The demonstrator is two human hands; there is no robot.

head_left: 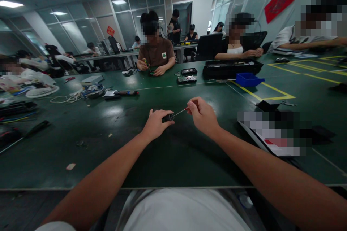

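Note:
My left hand (156, 123) is closed round a small black cylindrical part (168, 117), its round end turned to the right. In my right hand (203, 115) is a thin screwdriver (180, 112), gripped by its reddish handle between thumb and fingers. The metal shaft points left and down, its tip at or very close to the round end of the black part; I cannot tell if it sits inside. Both hands are raised a little over the green table (173, 162).
To the right lie a partly blurred white sheet or booklet (268, 137) and a blue tray (248, 79). Circuit-board devices (187, 79) lie ahead, near a person in brown (155, 54). A cable bundle (93, 91) and a dark-handled tool (36, 128) are on the left.

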